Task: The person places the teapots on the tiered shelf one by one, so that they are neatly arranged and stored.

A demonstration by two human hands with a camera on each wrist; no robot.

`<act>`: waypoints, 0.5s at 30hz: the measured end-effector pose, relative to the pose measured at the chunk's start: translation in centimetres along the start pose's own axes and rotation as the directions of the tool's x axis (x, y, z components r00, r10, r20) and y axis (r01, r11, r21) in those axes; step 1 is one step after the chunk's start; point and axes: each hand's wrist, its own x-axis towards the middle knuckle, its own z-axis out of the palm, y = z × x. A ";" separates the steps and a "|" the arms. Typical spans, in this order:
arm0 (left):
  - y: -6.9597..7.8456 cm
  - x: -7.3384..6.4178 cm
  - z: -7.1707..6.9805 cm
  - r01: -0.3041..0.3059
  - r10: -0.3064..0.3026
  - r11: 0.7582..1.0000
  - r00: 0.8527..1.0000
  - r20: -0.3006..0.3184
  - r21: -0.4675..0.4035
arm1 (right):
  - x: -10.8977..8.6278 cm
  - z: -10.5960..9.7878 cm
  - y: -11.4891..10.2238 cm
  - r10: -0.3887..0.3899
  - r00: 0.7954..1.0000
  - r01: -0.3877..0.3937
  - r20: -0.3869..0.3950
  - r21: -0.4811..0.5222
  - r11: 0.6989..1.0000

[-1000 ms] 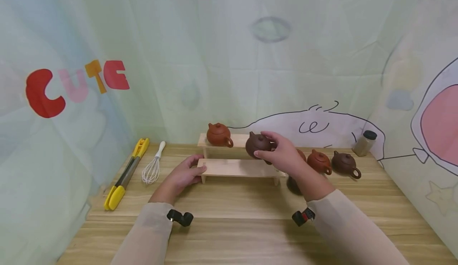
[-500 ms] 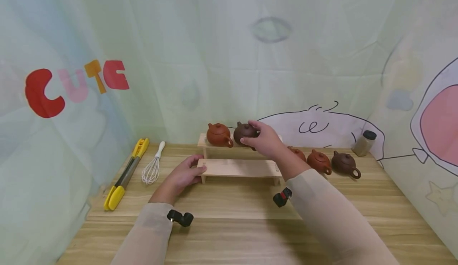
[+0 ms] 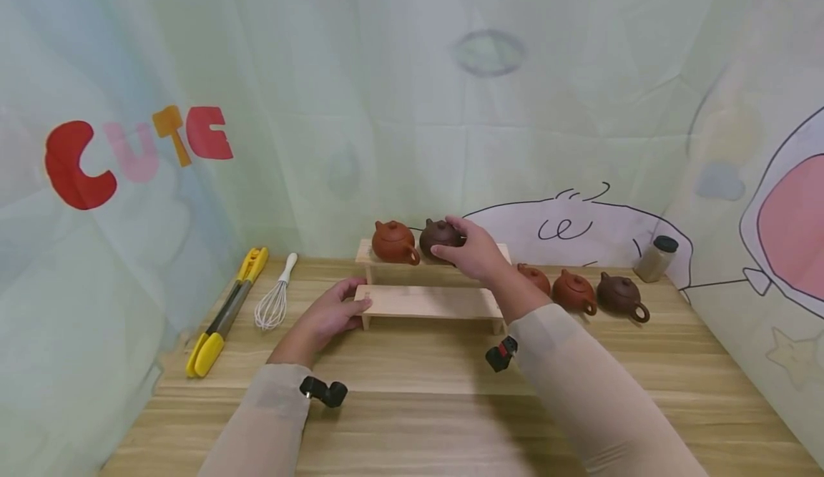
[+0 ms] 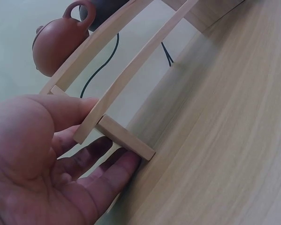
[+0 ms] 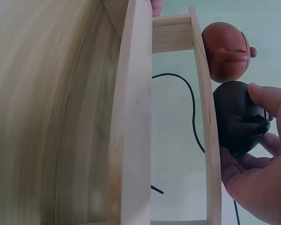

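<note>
Holding the dark pot [image 3: 440, 235] in my right hand [image 3: 475, 251] at frame centre, on the rack's [image 3: 430, 301] upper step beside the red pot [image 3: 393, 242]; my left hand [image 3: 331, 315] steadies the lower step's left end. Two pots up; three pots [image 3: 576, 290] wait at right.

Left wrist: left-hand fingers [image 4: 95, 176] straight against the rack corner [image 4: 124, 137].

Right wrist: right-hand fingers [image 5: 269, 100] curled round the dark pot [image 5: 234, 117], not yet released.

Both arms reach forward in pale sleeves, the right stretched farther than the left. The left hand [image 3: 335, 312] lies low with relaxed, nearly straight fingers [image 4: 107, 176] and thumb forward. The right hand [image 3: 473, 252] is raised, fingers [image 5: 267, 101] curled in a grip.
</note>
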 end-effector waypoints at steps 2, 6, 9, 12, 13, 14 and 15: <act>0.0 0.0 0.0 -0.006 0.006 1.000 1.000 0.003 -0.001 | -0.2 0.1 0.1 0.016 1.000 -0.016 0.001 0.014 1.000; 0.0 -0.1 0.0 -0.013 0.013 1.000 1.000 0.006 -0.003 | -0.9 0.0 0.4 0.037 0.999 -0.036 -0.006 0.082 0.996; 0.0 0.0 0.0 -0.012 0.012 1.000 1.000 0.006 -0.003 | -1.7 -0.3 0.8 0.023 1.000 -0.021 -0.014 0.150 0.988; 0.0 0.0 -0.1 -0.009 0.009 1.000 1.000 0.005 -0.001 | -2.7 -0.7 1.1 0.003 1.000 0.001 -0.022 0.194 0.981; -0.1 0.1 -0.1 -0.009 0.009 1.000 1.000 0.005 0.000 | -3.1 -0.9 1.2 -0.001 1.000 0.005 -0.022 0.197 0.980; -0.1 0.1 -0.1 -0.008 0.008 1.000 1.000 0.006 0.000 | -3.5 -1.1 1.3 -0.008 1.000 0.013 -0.022 0.200 0.980; -0.1 0.1 -0.1 -0.007 0.007 1.000 1.000 0.005 -0.001 | -3.9 -1.3 1.4 -0.014 1.000 0.018 -0.022 0.200 0.980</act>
